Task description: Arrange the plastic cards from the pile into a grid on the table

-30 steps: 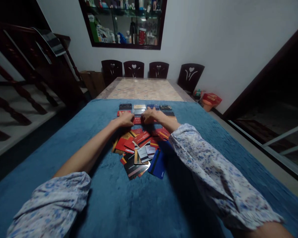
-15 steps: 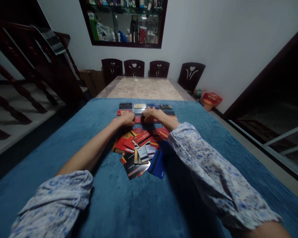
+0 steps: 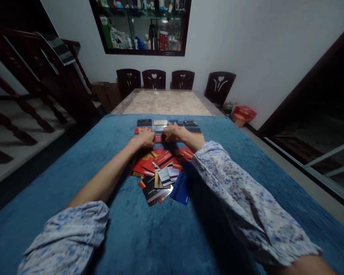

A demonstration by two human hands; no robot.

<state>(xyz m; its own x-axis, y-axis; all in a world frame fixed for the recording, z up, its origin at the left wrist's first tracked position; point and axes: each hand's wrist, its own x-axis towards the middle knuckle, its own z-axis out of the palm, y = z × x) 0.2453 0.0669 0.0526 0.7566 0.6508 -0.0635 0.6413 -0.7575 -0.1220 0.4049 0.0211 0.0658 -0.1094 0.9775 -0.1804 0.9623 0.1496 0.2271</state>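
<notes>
Both my arms reach forward over a blue cloth [image 3: 74,160] on a long table. My left hand [image 3: 145,138] and my right hand [image 3: 172,133] rest close together on a red card [image 3: 158,138], fingers curled down onto it. Beyond the hands, cards lie in neat rows [image 3: 166,123]. Nearer to me a loose heap of red, black, white and blue cards [image 3: 162,173] spreads between my forearms. Whether either hand grips the card or just presses it is unclear.
The bare marble tabletop [image 3: 166,102] continues past the cloth. Several dark chairs [image 3: 154,79] stand along the far wall under a glass cabinet [image 3: 143,26]. A wooden stair rail [image 3: 31,84] runs on the left; a red bag [image 3: 243,114] sits on the floor at right.
The hands stay on the same red card with only slight shifts. The camera view has drifted a little.
</notes>
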